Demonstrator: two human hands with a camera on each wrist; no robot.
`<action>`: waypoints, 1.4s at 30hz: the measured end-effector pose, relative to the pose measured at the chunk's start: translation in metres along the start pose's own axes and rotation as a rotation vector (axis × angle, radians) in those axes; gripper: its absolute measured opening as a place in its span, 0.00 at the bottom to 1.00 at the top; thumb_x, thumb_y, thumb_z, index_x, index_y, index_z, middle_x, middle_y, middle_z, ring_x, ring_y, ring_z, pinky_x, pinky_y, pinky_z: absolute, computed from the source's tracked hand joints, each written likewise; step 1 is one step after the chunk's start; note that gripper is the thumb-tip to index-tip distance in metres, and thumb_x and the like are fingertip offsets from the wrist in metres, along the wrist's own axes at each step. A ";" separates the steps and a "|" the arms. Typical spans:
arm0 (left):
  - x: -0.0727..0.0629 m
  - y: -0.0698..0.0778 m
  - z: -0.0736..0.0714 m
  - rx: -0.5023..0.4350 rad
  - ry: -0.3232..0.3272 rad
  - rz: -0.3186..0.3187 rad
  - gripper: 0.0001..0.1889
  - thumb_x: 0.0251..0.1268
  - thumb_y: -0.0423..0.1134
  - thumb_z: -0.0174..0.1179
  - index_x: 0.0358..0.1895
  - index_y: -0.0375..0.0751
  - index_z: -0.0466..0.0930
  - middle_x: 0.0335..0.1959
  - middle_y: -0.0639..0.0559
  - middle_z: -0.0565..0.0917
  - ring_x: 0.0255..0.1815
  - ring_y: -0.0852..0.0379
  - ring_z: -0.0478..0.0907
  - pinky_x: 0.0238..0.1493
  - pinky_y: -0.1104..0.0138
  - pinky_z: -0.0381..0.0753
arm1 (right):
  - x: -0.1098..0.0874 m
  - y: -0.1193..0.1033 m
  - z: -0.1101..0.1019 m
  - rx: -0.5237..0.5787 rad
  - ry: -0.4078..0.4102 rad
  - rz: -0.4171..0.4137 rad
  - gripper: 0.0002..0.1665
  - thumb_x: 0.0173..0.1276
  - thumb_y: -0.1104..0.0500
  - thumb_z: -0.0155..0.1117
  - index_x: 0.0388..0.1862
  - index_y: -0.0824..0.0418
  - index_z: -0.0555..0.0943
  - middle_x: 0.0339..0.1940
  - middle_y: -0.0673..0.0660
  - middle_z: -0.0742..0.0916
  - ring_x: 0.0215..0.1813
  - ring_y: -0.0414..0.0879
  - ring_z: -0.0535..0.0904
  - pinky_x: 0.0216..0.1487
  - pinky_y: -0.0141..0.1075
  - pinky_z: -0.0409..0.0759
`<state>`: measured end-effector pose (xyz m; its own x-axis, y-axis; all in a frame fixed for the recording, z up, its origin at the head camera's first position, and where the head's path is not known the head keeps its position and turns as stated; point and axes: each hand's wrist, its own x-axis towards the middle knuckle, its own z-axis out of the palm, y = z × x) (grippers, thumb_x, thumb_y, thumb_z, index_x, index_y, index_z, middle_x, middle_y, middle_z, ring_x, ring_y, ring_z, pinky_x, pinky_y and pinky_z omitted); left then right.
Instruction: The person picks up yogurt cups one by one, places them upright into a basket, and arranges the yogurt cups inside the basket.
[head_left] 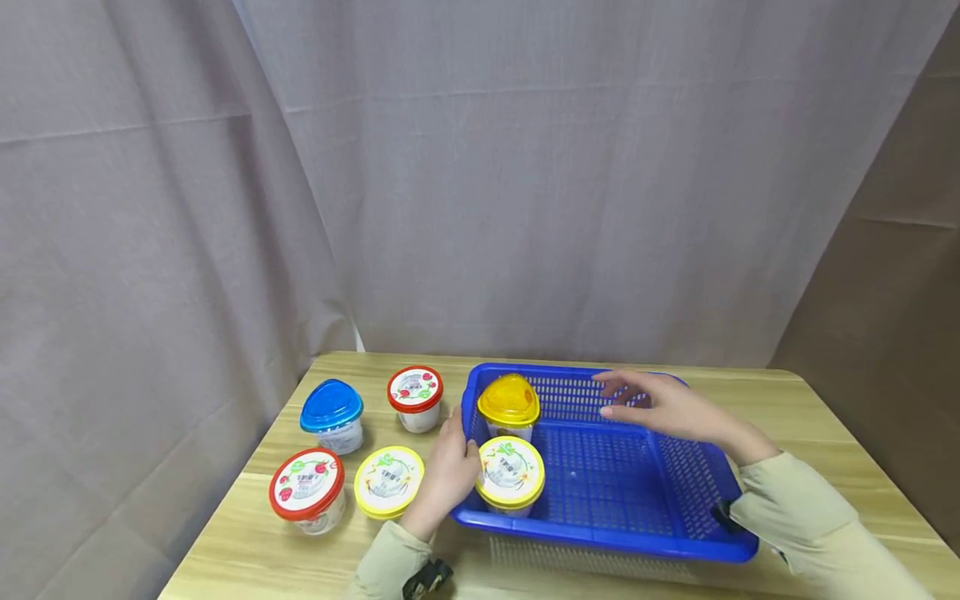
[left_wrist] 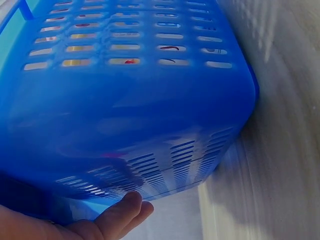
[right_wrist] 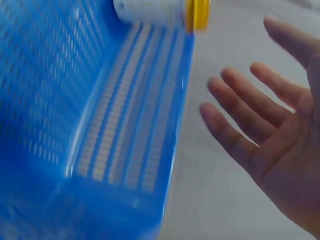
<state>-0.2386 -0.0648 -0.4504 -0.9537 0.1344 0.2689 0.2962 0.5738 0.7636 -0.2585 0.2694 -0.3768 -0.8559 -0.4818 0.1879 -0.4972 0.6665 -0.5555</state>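
My left hand holds the left end of a blue plastic basket, its thumb at the rim. Seen from the left wrist, the fingers lie along the basket's outer wall. Inside the basket's left end stand a cup with a domed yellow lid and, nearer me, a cup with a flat yellow lid. My right hand is over the basket's far right part, fingers spread and holding nothing. From the right wrist, that same hand appears beside the basket rim.
Left of the basket, several more cups stand on the wooden table: one with a domed blue lid, one with a flat yellow lid, and two red-lidded ones, a near cup and a far cup. A grey curtain hangs behind.
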 end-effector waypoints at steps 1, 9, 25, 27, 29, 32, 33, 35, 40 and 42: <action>0.000 0.000 0.000 -0.001 0.000 0.003 0.31 0.70 0.26 0.49 0.73 0.17 0.53 0.72 0.21 0.61 0.72 0.30 0.61 0.72 0.42 0.61 | -0.004 0.005 -0.006 -0.028 0.048 0.007 0.30 0.73 0.47 0.65 0.69 0.59 0.75 0.54 0.55 0.85 0.53 0.52 0.82 0.50 0.48 0.83; 0.001 -0.001 0.002 -0.012 0.001 0.002 0.31 0.69 0.25 0.49 0.73 0.17 0.53 0.71 0.21 0.62 0.72 0.30 0.61 0.72 0.42 0.61 | -0.043 0.048 -0.041 -0.144 0.308 0.116 0.28 0.75 0.54 0.63 0.66 0.69 0.75 0.57 0.69 0.83 0.52 0.63 0.81 0.44 0.41 0.81; 0.002 -0.002 0.003 -0.005 0.007 0.001 0.31 0.70 0.26 0.49 0.73 0.17 0.54 0.71 0.21 0.63 0.72 0.30 0.62 0.72 0.42 0.62 | -0.074 0.076 -0.019 -0.129 0.353 0.278 0.33 0.75 0.50 0.62 0.65 0.75 0.71 0.53 0.74 0.82 0.53 0.70 0.80 0.45 0.60 0.80; 0.002 -0.002 0.003 0.000 0.009 0.004 0.31 0.69 0.26 0.49 0.73 0.17 0.54 0.70 0.22 0.63 0.71 0.30 0.63 0.71 0.43 0.62 | -0.075 0.079 -0.013 -0.110 0.354 0.284 0.34 0.75 0.50 0.63 0.66 0.76 0.71 0.53 0.75 0.82 0.53 0.71 0.80 0.44 0.58 0.81; 0.002 -0.002 0.003 0.004 0.009 0.006 0.31 0.69 0.27 0.49 0.73 0.17 0.54 0.70 0.21 0.64 0.71 0.30 0.63 0.71 0.43 0.63 | -0.074 0.080 -0.006 -0.085 0.347 0.300 0.36 0.74 0.49 0.64 0.67 0.76 0.70 0.54 0.75 0.81 0.53 0.71 0.79 0.44 0.58 0.82; 0.001 -0.002 0.002 0.007 0.007 0.008 0.31 0.70 0.27 0.49 0.73 0.17 0.54 0.70 0.21 0.64 0.71 0.30 0.63 0.71 0.43 0.63 | -0.074 0.081 0.003 -0.032 0.331 0.326 0.41 0.72 0.49 0.66 0.69 0.76 0.67 0.57 0.76 0.79 0.56 0.72 0.78 0.46 0.59 0.82; 0.001 -0.002 0.002 0.010 0.006 0.006 0.31 0.70 0.27 0.49 0.73 0.17 0.54 0.70 0.21 0.63 0.71 0.30 0.63 0.71 0.43 0.63 | -0.073 0.081 0.006 -0.017 0.323 0.335 0.43 0.71 0.48 0.67 0.70 0.77 0.65 0.58 0.76 0.78 0.57 0.72 0.77 0.48 0.60 0.82; 0.001 -0.002 0.002 0.011 0.000 -0.008 0.31 0.71 0.27 0.49 0.73 0.17 0.54 0.71 0.22 0.63 0.71 0.31 0.63 0.71 0.43 0.63 | -0.073 0.081 0.012 0.019 0.307 0.348 0.46 0.70 0.49 0.68 0.72 0.77 0.62 0.61 0.78 0.76 0.59 0.74 0.75 0.48 0.61 0.82; 0.001 -0.003 0.001 0.008 -0.016 -0.030 0.31 0.72 0.29 0.48 0.74 0.19 0.53 0.72 0.24 0.62 0.72 0.32 0.63 0.72 0.44 0.63 | -0.071 0.083 0.021 0.083 0.305 0.365 0.46 0.71 0.55 0.67 0.75 0.78 0.56 0.64 0.81 0.72 0.59 0.77 0.72 0.43 0.54 0.85; 0.001 -0.003 0.000 0.005 -0.020 -0.022 0.31 0.72 0.29 0.48 0.74 0.19 0.53 0.72 0.24 0.62 0.72 0.32 0.63 0.71 0.44 0.63 | -0.072 0.083 0.022 0.087 0.318 0.366 0.44 0.70 0.58 0.66 0.75 0.77 0.57 0.64 0.81 0.72 0.58 0.76 0.73 0.41 0.50 0.85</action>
<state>-0.2403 -0.0663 -0.4529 -0.9610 0.1379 0.2398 0.2746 0.5807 0.7664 -0.2355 0.3470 -0.4539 -0.9800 -0.0187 0.1980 -0.1537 0.7032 -0.6941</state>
